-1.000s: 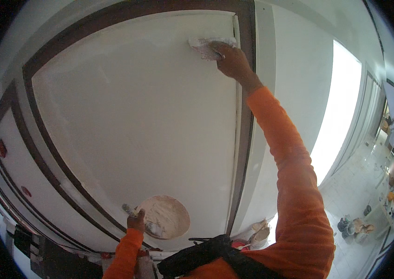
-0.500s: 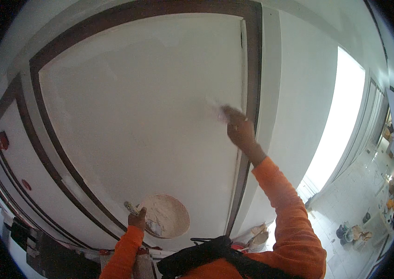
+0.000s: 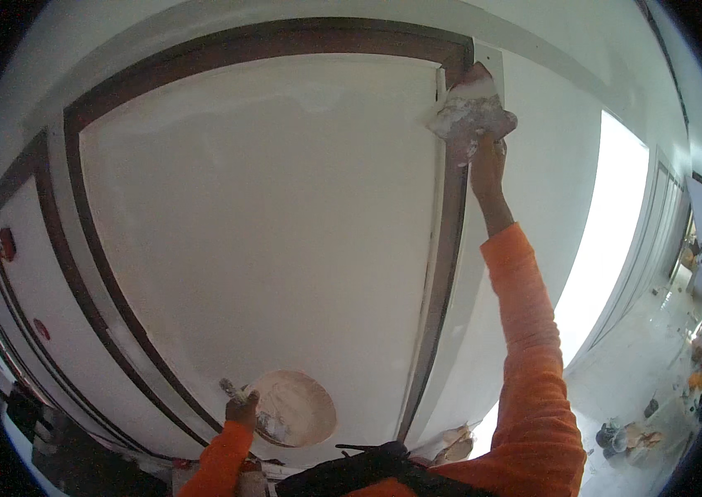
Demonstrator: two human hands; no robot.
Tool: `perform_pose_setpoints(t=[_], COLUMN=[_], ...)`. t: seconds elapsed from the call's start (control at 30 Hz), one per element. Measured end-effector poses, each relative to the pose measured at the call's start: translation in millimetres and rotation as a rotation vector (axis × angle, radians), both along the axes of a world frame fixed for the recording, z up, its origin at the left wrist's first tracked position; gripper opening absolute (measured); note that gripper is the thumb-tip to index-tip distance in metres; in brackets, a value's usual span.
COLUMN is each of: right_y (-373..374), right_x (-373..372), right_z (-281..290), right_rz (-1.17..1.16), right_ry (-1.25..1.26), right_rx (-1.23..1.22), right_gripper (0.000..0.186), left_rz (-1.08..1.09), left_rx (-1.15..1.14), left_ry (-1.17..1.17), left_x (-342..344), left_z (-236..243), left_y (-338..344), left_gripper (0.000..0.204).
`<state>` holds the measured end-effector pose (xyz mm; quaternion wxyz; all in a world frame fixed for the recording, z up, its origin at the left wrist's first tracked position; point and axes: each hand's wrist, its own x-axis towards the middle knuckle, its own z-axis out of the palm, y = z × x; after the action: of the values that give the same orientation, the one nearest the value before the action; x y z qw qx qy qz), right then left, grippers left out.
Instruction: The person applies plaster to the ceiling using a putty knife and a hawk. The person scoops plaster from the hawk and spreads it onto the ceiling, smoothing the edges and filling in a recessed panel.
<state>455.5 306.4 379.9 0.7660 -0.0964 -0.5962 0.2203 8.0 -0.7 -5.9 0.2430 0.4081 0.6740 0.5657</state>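
Note:
My right hand (image 3: pixel 488 170) is raised, gripping a putty-smeared blade (image 3: pixel 471 113) at the upper right corner of the white panel (image 3: pixel 260 207), over its dark brown frame (image 3: pixel 301 37). My left hand (image 3: pixel 242 407) is low at centre-left, closed at the rim of a round pan (image 3: pixel 300 404) of pale paste, along with a smeared tool (image 3: pixel 231 389) that sticks out to the left.
A second framed panel (image 3: pixel 53 315) with red fittings stands at left. A bright opening (image 3: pixel 608 190) is at right. Beyond it, bundled items (image 3: pixel 632 439) lie on the tiled floor (image 3: pixel 632 364). Bags (image 3: pixel 456 443) sit low beside me.
My right hand dropped to mid-panel, then rose again and moved right to the frame's upper corner with the blade. My left hand and pan sit slightly lower in view.

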Motion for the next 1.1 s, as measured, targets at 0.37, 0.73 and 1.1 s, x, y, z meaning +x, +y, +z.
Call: perform_pose_setpoints(t=[0.37,0.73,1.1], right_y=[17.0,7.8,-37.6], right_x=[23.5,48.2,-51.9], right_z=[79.5,46.8,7.7], right_rz=[-1.135,-0.675,-1.297], right_ry=[-1.332,-1.282,-0.839], right_rx=[1.073,0.286,0.717], right_gripper=[0.058,0.050,0.065], left_rz=[0.087,0.193,0.088], left_rx=[-0.165,-0.271,-0.084], left_ry=[-0.090,-0.024,-0.044], left_x=[-28.9,-34.8,-0.6], left_z=[-37.0,-46.2,4.8], left_y=[-4.4,-3.5,-9.2], left_gripper=[0.076,0.091,0.075])
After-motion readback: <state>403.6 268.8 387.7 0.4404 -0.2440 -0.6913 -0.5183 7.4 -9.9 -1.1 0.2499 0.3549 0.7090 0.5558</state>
